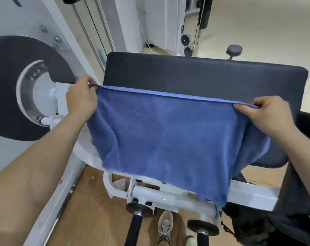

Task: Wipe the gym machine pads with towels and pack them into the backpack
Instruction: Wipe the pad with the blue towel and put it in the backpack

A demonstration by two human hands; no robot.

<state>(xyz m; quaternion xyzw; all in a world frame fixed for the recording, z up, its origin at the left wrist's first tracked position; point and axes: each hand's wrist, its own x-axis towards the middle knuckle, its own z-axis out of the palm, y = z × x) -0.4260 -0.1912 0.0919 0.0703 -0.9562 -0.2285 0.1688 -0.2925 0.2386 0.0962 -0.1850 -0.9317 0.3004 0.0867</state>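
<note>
Hanging over the near edge of the dark pad [203,75], the blue towel [168,139] is stretched taut along its top hem, its lower edge loose above the white frame [177,196]. It is plain terry cloth, softly creased. The left hand [81,100] pinches the left top corner with curled fingers; the right hand [264,116] pinches the right corner likewise. Bare pad lies beyond the hem, wooden floor [97,210] below.
</note>
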